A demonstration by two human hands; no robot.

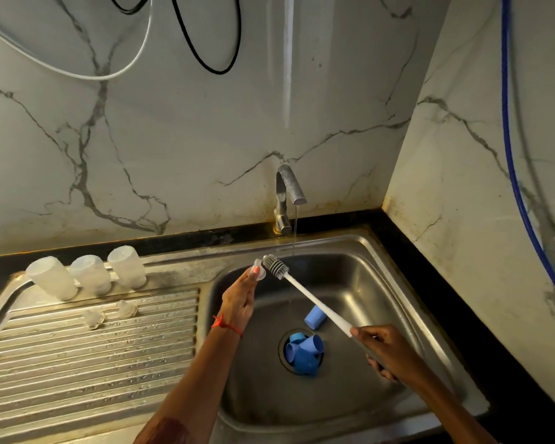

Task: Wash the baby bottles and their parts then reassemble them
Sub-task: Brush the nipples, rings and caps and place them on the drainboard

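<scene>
Stainless steel forms the sink [366,299] and its ribbed drainboard [77,363], set into a dark worktop [173,243]. Over the basin the left hand [237,302] pinches a clear silicone teat [259,270] between thumb and fingers, just beside the thin stream of water [295,229] running from the tap [285,197]. The right hand [385,350] has its fingers wrapped round the end of a long white bottle brush [305,294] — the grey bristled head touches the teat. Down in the basin one blue cap [314,317] lies on its side under the brush handle, and a cluster of blue parts [303,352] sits in the drain. On the drainboard three translucent bottles [91,274] stand upside down in a row along the back edge — two more clear teats [93,318] rest on the ribs in front of them. A red thread [225,325] circles the left wrist.
</scene>
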